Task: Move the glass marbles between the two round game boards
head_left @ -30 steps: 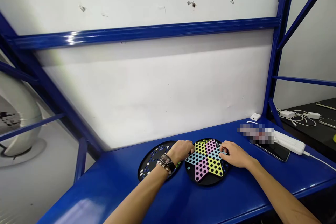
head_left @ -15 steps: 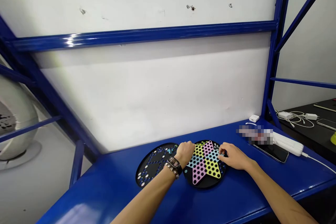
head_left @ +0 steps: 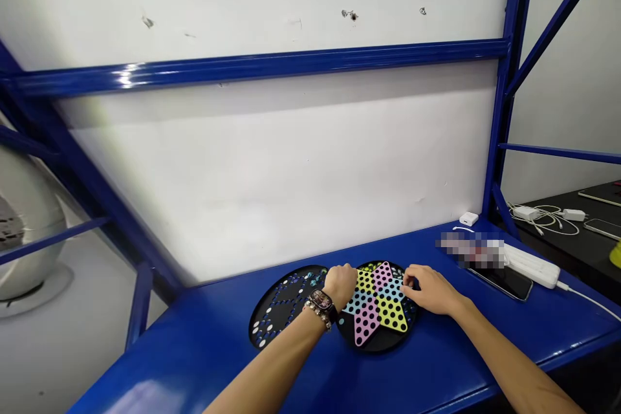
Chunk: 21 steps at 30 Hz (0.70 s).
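A star-shaped Chinese checkers board [head_left: 367,322] in pink, yellow and light blue, full of dark holes, lies over a round black tray [head_left: 383,343]. My left hand [head_left: 341,286], with a watch and a beaded bracelet at the wrist, is closed at the star's left edge; its fingertips are hidden. At the opposite edge, my right hand [head_left: 425,288] pinches the light-blue point with thumb and fingers. Small marbles show around the star inside the tray. Left of it, partly behind my left wrist, lies a round black board [head_left: 279,310] with white and blue marbles.
On the right of the blue tabletop [head_left: 213,330] lie a black phone [head_left: 507,281], a white power strip [head_left: 531,265] and a white charger [head_left: 468,218]. A blue metal frame [head_left: 272,68] crosses the white wall behind. Chargers and cables lie on a dark table further right.
The view has shifted slightly. Both hands stay at the star's left and right edges, and the star and tray sit marginally lower in the picture.
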Available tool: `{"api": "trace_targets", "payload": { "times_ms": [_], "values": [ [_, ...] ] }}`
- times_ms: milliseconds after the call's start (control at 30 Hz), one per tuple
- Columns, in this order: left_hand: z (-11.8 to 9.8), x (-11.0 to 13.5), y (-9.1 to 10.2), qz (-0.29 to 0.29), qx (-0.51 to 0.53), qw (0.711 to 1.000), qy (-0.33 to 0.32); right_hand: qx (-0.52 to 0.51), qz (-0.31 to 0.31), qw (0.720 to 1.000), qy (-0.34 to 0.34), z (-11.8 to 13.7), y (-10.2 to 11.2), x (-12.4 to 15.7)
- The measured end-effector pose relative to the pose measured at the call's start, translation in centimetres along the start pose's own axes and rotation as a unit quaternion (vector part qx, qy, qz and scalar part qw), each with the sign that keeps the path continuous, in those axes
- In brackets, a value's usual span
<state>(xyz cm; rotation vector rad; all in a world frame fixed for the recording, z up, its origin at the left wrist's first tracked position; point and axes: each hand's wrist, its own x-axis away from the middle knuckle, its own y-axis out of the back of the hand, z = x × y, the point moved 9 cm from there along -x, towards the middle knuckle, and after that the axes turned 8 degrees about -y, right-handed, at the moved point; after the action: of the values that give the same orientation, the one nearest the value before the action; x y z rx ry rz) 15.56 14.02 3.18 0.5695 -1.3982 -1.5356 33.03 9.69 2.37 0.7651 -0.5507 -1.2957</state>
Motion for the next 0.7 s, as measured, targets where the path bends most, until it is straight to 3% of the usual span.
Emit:
{"api": "trace_targets", "payload": {
  "times_ms": [333,700],
  "values": [
    [0.2,0.9,0.4,0.027,-0.023,0.999,-0.02,-0.001,-0.001,1.0,0.007,-0.1,-0.3,-0.1],
    [3.5,2.0,0.6,0.034,0.067,0.997,-0.026,-0.001,0.012,1.0,-0.002,-0.2,-0.3,-0.1]
  ]
}}
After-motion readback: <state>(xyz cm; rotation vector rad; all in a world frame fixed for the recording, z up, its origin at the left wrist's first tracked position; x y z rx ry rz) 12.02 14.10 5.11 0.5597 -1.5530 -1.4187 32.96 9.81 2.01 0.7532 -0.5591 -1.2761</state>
